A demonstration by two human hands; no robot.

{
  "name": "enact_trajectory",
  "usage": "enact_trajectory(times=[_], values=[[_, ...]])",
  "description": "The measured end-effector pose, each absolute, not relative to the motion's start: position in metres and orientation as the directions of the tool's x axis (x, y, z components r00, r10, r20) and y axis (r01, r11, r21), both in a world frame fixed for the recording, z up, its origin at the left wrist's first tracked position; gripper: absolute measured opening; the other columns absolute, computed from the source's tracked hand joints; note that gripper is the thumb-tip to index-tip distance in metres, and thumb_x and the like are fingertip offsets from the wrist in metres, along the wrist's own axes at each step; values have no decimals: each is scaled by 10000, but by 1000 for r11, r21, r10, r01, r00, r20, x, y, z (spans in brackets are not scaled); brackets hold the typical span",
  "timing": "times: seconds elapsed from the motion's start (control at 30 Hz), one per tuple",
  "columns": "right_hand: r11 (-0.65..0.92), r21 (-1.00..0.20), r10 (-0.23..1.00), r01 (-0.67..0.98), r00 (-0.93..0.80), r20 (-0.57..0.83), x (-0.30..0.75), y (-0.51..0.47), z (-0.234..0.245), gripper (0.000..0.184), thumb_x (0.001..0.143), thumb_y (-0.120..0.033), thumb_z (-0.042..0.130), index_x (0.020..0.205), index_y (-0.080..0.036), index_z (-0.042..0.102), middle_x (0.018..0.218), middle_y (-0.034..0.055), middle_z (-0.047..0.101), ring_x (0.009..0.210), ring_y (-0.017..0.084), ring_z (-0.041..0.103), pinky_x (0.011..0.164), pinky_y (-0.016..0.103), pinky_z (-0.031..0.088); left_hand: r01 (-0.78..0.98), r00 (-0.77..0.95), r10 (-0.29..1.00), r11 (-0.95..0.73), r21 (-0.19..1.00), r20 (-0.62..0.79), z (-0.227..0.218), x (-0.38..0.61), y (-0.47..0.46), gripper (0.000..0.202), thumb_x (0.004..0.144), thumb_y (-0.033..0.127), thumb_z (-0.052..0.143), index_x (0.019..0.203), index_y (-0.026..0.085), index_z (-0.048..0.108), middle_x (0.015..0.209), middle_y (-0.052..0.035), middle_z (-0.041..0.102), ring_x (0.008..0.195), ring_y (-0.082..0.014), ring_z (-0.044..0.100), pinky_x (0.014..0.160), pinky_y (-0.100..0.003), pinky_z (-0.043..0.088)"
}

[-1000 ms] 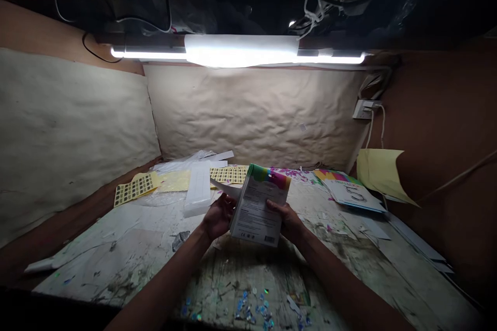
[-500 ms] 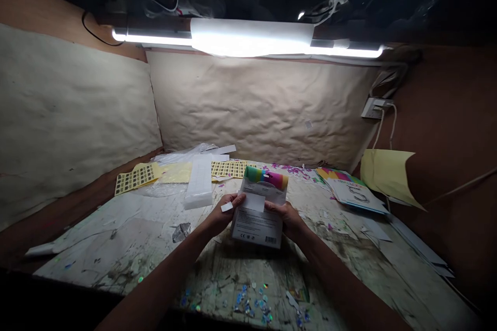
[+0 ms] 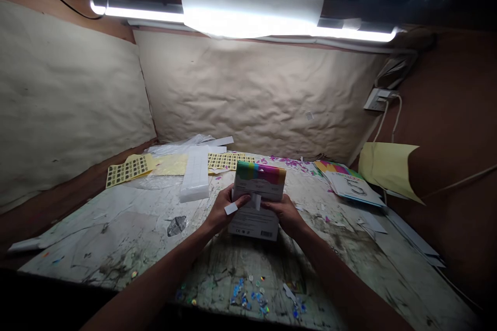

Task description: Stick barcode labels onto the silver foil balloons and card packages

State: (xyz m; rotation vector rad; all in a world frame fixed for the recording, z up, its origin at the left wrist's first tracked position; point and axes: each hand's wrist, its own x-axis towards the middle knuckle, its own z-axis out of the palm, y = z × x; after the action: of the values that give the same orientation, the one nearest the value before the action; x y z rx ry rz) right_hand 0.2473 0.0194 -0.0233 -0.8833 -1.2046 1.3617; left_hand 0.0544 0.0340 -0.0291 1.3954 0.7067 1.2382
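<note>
- The left hand (image 3: 222,212) is closed on the left edge of a printed packet (image 3: 254,225); its thumb is laid across the packet's face, and a small white label (image 3: 230,208) is carried on that thumb.
- The right hand (image 3: 288,214) is clamped on the packet's opposite edge, its thumb pointed inward; the fingers behind are hidden.
- The packet is held directly between the two hands, neither being clearly nearer. Its long axis runs away from the body, with the rainbow-banded end farthest and the barcode end nearest.
- A white slip (image 3: 257,201) is seen upright against the packet's face, between the thumb tips; whether it is stuck down cannot be told.
- Left of the packet and a little beyond, a long white wrapped bundle (image 3: 195,173) is laid; farther left, a yellow sheet of dark labels (image 3: 130,169) is spread.
- Nearer the body and left of the packet, a crumpled grey scrap (image 3: 176,225) is found.
- Below the packet's near end, shiny sequins (image 3: 244,295) are scattered on the stained table (image 3: 128,227).
- Well right of the packet, printed cards (image 3: 349,186) marked "5" are stacked.
</note>
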Motion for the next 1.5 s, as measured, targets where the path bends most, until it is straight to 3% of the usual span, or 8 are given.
enact_trajectory(times=[0.17, 0.3, 0.4, 0.77, 1.07, 1.37, 1.5], values=[[137, -976, 973, -168, -162, 165, 247, 19, -22, 389, 591, -380, 865, 909, -177, 773, 921, 65, 757, 872, 289, 683, 864, 434, 500, -188, 193, 923, -299, 935, 334, -30, 57, 33, 382, 737, 372, 779, 1015, 140, 658, 986, -90, 709, 883, -233, 650, 740, -291, 516], [34, -979, 932, -202, -348, 104, 252, 20, -18, 448, 751, -454, 750, 1097, -173, 711, 1047, 91, 729, 976, 287, 667, 880, 422, 509, -211, 164, 938, -270, 940, 306, -31, 56, 35, 392, 766, 409, 743, 1023, 130, 646, 998, -110, 718, 836, -230, 669, 695, -298, 535], [-9, -977, 908, -214, -410, 82, 255, 23, -18, 486, 763, -475, 730, 1124, -152, 687, 1037, 107, 725, 1018, 298, 654, 876, 421, 516, -231, 171, 943, -245, 942, 287, -32, 53, 37, 424, 751, 415, 754, 1037, 123, 640, 1020, -125, 716, 827, -234, 674, 690, -309, 545], [100, -984, 932, -149, -332, 145, 254, 21, -10, 515, 643, -485, 822, 1032, -160, 730, 1035, 98, 730, 994, 307, 646, 930, 475, 481, -233, 249, 925, -232, 944, 288, -25, 47, 37, 389, 730, 402, 776, 970, 115, 672, 946, -104, 725, 805, -240, 671, 695, -317, 542], [106, -984, 948, -140, -283, 142, 252, 22, -15, 428, 658, -439, 823, 984, -171, 749, 983, 86, 745, 898, 292, 675, 876, 451, 502, -236, 230, 923, -253, 938, 307, -27, 49, 34, 359, 738, 373, 773, 971, 121, 670, 943, -94, 721, 807, -240, 666, 704, -325, 545], [160, -977, 953, -142, -237, 190, 246, 20, -17, 424, 676, -430, 815, 1004, -177, 723, 1014, 85, 737, 933, 313, 660, 898, 468, 493, -206, 147, 915, -344, 916, 377, -27, 52, 35, 345, 707, 354, 794, 943, 129, 683, 943, -93, 715, 850, -250, 652, 750, -330, 530], [201, -979, 962, -18, -185, 201, 243, 23, -18, 490, 707, -460, 777, 1098, -187, 663, 1050, 101, 712, 976, 312, 639, 891, 474, 499, -205, 82, 919, -364, 909, 387, -30, 56, 37, 362, 715, 381, 778, 948, 118, 691, 949, -102, 721, 845, -256, 664, 751, -345, 537]])
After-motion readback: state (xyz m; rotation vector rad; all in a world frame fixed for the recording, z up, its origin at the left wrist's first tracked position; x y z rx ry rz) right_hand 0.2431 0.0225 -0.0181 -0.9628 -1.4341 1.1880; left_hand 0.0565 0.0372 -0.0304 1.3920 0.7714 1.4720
